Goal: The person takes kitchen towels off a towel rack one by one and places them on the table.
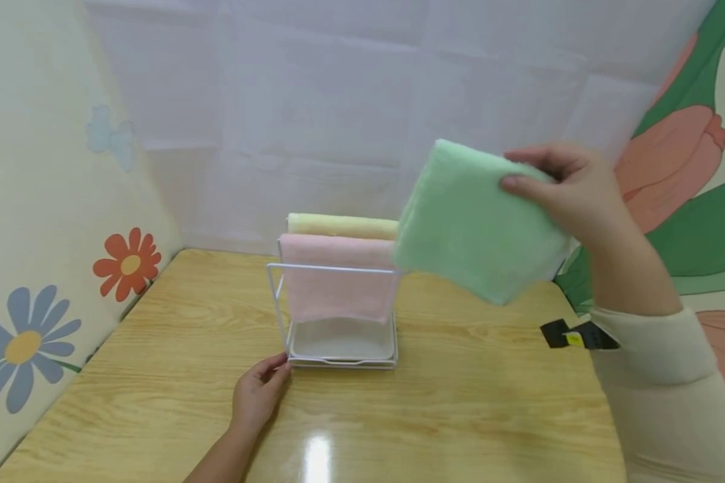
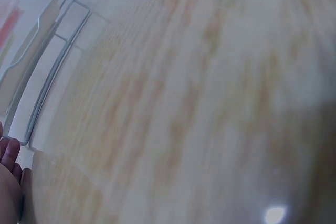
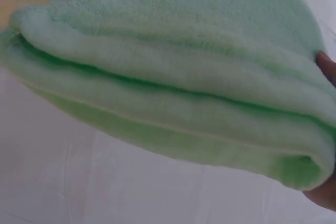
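Note:
My right hand point(image 1: 570, 191) pinches a folded light green towel point(image 1: 471, 221) by its upper right edge, thumb in front. The towel is in the air, right of a white wire towel rack point(image 1: 342, 364). Its thick folded layers fill much of the right wrist view point(image 3: 173, 82). On the rack hang a pink towel point(image 1: 338, 282) and, behind it, a yellow towel point(image 1: 344, 226). A white tray point(image 1: 343, 339) sits in the rack's base. My left hand point(image 1: 256, 396) holds the rack's front left bottom corner, with its fingertips partly hidden there.
The rack stands on a wood-grain table point(image 1: 459, 402). Behind it hangs a creased white sheet point(image 1: 314, 100). Walls painted with flowers rise on the left and right. A black strap point(image 1: 580, 334) with a yellow mark is at my right sleeve point(image 1: 658, 376).

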`<state>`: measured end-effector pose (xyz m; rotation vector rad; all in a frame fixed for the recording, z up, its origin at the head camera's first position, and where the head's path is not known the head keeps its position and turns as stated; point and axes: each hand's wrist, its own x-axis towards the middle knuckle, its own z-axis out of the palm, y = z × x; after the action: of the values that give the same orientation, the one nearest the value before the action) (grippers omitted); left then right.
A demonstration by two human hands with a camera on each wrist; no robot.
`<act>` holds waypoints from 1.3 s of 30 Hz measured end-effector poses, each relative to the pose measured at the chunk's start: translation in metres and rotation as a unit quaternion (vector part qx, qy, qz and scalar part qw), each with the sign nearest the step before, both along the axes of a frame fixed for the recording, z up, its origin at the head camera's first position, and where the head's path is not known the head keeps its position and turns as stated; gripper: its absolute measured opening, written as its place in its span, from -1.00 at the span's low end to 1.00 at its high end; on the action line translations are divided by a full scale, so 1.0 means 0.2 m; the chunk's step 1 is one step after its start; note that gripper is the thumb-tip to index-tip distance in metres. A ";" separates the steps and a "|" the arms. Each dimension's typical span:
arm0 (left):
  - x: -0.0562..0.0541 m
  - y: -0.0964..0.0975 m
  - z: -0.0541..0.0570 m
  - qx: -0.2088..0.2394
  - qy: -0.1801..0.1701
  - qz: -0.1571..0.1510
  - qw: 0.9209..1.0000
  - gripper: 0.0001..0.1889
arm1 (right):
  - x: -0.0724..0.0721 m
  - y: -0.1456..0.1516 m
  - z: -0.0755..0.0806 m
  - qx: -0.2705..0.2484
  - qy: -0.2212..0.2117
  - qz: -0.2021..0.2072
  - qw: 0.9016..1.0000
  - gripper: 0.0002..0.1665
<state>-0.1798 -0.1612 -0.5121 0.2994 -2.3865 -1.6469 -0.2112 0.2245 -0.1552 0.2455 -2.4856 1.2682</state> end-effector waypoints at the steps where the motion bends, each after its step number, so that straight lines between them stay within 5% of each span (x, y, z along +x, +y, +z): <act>1: 0.00 0.00 0.00 0.000 0.002 -0.001 1.000 -0.71 | 0.01 0.02 -0.01 0.009 -0.001 -0.008 1.000 -0.61; 12: 0.00 0.00 0.01 -0.001 0.009 0.000 1.000 -0.72 | 0.05 0.19 -0.15 0.027 -0.021 -0.055 0.998 -0.65; 23: 0.00 -0.01 0.00 0.009 0.012 -0.003 1.000 -0.72 | 0.05 0.23 -0.34 0.089 -0.065 -0.035 0.993 -0.47; 39: 0.00 0.00 0.01 0.011 0.004 0.000 1.000 -0.73 | 0.12 0.19 -0.67 0.056 -0.106 -0.013 0.993 -0.41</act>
<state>-0.1790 -0.1620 -0.5098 0.2972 -2.3636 -1.6726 -0.1874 0.2621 -0.2885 0.1090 -2.7336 1.2018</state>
